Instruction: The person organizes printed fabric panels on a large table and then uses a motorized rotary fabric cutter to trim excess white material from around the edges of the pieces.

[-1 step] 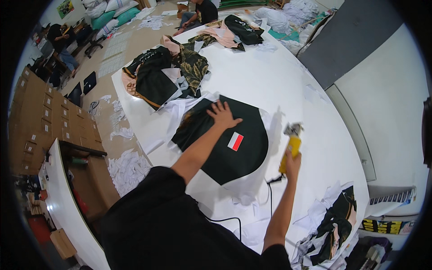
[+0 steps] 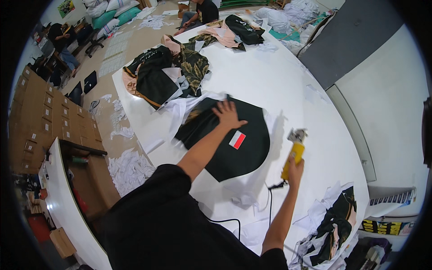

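Note:
Spread on the white table [image 2: 270, 76] is a dark green fabric panel [image 2: 247, 157] with a curved right edge and white material along its border. A small red-and-white patch [image 2: 237, 140] sits on it. My left hand [image 2: 228, 118] lies flat on its upper part, fingers spread. To the right of the panel, my right hand [image 2: 294, 172] is wrapped around the yellow body of a handheld electric fabric cutter [image 2: 296, 153]. The cutter's metal head points away from me, apart from the panel. A black cord [image 2: 270, 202] trails from its rear end toward me.
Heaps of dark, pink and leaf-patterned fabric [image 2: 155, 74] lie at the far left, with another pile [image 2: 335, 229] at the near right. White scraps [image 2: 130, 168] cover part of the floor beside stacked cardboard boxes [image 2: 49, 112]. A seated person [image 2: 207, 12] is beyond the table.
My left hand and the dark green panel have shifted slightly to the right, with the panel turning a little. The cutter in my right hand has moved slightly right and toward me.

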Tool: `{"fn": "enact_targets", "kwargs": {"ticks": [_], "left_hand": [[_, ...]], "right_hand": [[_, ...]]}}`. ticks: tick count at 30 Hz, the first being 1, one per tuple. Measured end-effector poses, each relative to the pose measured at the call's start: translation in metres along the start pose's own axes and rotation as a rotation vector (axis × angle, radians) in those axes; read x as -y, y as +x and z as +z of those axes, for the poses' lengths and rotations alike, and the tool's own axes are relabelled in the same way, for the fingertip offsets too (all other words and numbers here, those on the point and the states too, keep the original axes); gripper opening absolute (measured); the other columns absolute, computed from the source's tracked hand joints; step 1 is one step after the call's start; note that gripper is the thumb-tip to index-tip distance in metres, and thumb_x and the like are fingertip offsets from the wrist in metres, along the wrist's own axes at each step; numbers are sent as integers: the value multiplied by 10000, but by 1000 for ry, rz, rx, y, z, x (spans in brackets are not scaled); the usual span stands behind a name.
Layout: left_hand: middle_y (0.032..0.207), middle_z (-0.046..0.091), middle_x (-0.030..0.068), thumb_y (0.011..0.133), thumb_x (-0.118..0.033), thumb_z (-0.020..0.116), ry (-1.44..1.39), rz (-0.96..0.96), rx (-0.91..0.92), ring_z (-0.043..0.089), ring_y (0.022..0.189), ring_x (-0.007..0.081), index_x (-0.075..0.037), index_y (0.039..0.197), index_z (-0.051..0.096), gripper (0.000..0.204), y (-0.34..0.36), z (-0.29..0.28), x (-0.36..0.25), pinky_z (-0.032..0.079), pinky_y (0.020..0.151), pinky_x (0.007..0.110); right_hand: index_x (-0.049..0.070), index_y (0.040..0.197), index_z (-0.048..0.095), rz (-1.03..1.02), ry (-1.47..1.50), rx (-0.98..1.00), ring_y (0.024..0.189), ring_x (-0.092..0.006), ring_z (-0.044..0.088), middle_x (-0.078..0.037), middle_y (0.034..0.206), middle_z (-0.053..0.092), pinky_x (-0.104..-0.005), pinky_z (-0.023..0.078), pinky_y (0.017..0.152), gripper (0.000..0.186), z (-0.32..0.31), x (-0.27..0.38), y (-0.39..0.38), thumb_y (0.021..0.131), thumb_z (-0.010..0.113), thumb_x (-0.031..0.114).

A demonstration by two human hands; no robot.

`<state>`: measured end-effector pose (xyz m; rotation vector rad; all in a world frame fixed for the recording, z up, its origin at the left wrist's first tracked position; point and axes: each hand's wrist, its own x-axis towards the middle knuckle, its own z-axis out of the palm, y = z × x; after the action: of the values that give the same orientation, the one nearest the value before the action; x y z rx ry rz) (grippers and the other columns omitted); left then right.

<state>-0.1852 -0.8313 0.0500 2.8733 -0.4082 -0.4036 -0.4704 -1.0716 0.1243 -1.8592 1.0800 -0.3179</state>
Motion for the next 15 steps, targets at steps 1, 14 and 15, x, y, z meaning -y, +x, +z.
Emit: {"fn": "enact_targets", "kwargs": {"ticks": [1,14,15], "left_hand": [[1672,57,306,751,-845,602,4,183,14,16,1509,583,5,1615,156,1291,-10,8,-22,39,1087,835],[1641,297,189,915,-442,671,-83,1437,240,249,1536,367,-76,1519,429,746,-178,97,-151,184,1225,620],[1628,315,197,927,-423,661,-187,1383,195,265,1526,374,-65,1506,446,714,-164,105,-172,188,1226,612]], "right_hand": [[-5,1113,536,-11,104,-3,705,-216,666,-136,884,640,-356,542,608,401,-23,-9,-18,963,655,347],[6,1187,478,258,185,-482,609,-222,650,-130,874,591,-356,558,502,422,-186,-108,-177,973,630,337],[3,1198,477,258,188,-489,614,-223,652,-133,881,595,-359,560,508,435,-185,-115,-183,973,630,342]]}}
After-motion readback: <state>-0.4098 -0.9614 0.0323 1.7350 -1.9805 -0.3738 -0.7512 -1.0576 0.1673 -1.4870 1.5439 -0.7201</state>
